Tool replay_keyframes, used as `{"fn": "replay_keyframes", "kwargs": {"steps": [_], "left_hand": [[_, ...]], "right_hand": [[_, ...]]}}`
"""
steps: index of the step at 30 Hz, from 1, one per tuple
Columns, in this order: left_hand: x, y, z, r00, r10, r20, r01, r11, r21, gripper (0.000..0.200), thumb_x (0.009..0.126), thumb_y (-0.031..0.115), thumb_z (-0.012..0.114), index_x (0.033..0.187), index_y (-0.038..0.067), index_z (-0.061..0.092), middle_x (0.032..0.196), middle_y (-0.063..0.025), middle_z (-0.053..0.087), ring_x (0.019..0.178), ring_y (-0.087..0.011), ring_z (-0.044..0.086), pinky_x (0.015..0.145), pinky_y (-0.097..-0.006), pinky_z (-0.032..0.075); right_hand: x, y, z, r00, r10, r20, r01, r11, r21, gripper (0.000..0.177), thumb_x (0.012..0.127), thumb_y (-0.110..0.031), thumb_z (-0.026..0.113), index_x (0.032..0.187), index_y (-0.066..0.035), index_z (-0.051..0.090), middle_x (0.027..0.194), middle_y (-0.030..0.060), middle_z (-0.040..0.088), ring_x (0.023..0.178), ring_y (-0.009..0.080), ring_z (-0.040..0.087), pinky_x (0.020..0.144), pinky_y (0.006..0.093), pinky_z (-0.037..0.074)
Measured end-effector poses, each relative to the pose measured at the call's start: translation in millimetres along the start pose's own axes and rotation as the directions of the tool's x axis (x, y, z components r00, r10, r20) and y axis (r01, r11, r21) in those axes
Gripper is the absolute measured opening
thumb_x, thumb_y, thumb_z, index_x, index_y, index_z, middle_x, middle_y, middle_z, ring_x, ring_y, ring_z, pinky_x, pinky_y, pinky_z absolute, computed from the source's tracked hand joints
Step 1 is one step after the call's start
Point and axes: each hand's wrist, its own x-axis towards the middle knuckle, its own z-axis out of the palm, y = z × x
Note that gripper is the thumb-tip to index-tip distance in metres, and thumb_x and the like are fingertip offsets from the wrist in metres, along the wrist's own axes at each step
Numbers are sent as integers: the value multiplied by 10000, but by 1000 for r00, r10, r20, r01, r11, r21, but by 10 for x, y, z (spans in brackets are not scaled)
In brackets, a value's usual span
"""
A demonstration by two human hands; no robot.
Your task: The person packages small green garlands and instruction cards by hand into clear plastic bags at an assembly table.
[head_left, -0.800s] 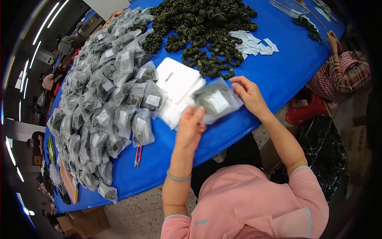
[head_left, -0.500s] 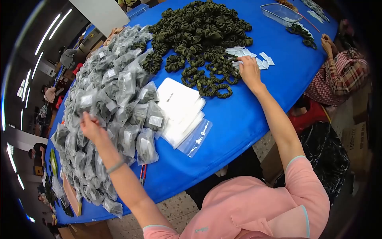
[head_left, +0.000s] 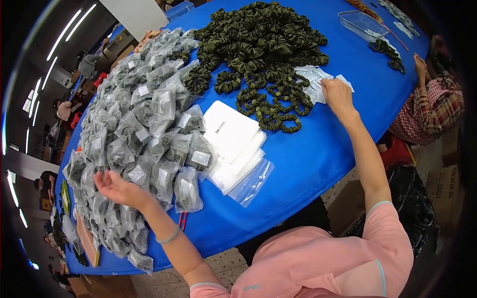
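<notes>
My left hand [head_left: 119,189] hovers over a big heap of clear plastic bags [head_left: 131,134], palm up, fingers apart, holding nothing. The bags contain dark scrunchies and carry white labels. At the right, my right hand [head_left: 340,97] rests at a small pile of white paper labels [head_left: 310,82], its fingers curled together; what lies between the fingertips is hidden. Dark green scrunchies [head_left: 258,42] form a tall mound at the back, with several loose ones [head_left: 273,107] spread in front. Between my hands lies a stack of flat, white printed plastic bags [head_left: 229,146].
A red-handled tool [head_left: 183,221] lies partly under the bag heap near the table's front edge. A clear basket [head_left: 362,26] stands at the far right on the blue table [head_left: 298,164]. A person in a plaid sleeve [head_left: 432,107] sits beyond the right edge.
My left hand has let go of a filled bag onto the heap and moved back toward me, opening. My right hand has drawn its fingers together at the labels. The view has shifted slightly.
</notes>
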Motion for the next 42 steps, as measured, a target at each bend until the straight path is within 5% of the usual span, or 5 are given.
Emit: {"fn": "replay_keyframes", "kwargs": {"steps": [2, 7, 31, 35, 42], "left_hand": [[-467, 267, 141, 981, 10, 195, -3, 999, -35, 423, 915, 8, 532, 1332, 21, 462, 1251, -107, 528, 1107, -187, 516, 968, -304, 423], [-1200, 333, 459, 815, -10, 579, 52, 997, -56, 404, 868, -43, 561, 1262, 47, 545, 1185, -84, 588, 1004, -178, 565, 844, -286, 467], [-1664, 170, 491, 636, -50, 770, 69, 998, 8, 334, 845, -8, 599, 1176, 37, 592, 1102, -93, 618, 949, -205, 590, 793, -303, 476], [-1715, 206, 507, 579, -204, 789, 350, 937, -15, 281, 882, 20, 606, 1162, 5, 595, 1085, -106, 625, 946, -182, 587, 785, -275, 478], [-1737, 594, 653, 269, -414, 869, 811, 584, 27, 267, 916, 81, 640, 1159, -24, 604, 1022, -117, 650, 882, -141, 591, 752, -240, 483]], "right_hand": [[-244, -189, -34, 914, -148, -378, 265, 924, 277, 200, 830, -124, 667, 1023, -80, 699, 935, 61, 733, 696, 240, 676, 607, 328, 535], [-574, -978, -75, 612, -444, -654, 717, 660, 223, 187, 804, -56, 683, 991, -44, 683, 963, 43, 729, 865, 212, 710, 749, 294, 570], [-643, -1111, 168, 731, -580, -360, 683, 637, 357, 473, 812, -123, 738, 1240, 16, 589, 1154, 116, 684, 1123, 259, 626, 929, 329, 523], [-697, -1075, -223, 946, -179, 269, -261, 65, 963, 345, 890, -117, 677, 1186, 47, 609, 1069, 167, 702, 990, 244, 692, 826, 289, 573], [-825, -1104, -442, 803, -363, 472, -591, -391, 706, 296, 947, -116, 606, 1167, 83, 617, 999, 209, 703, 887, 247, 724, 712, 243, 600]]}}
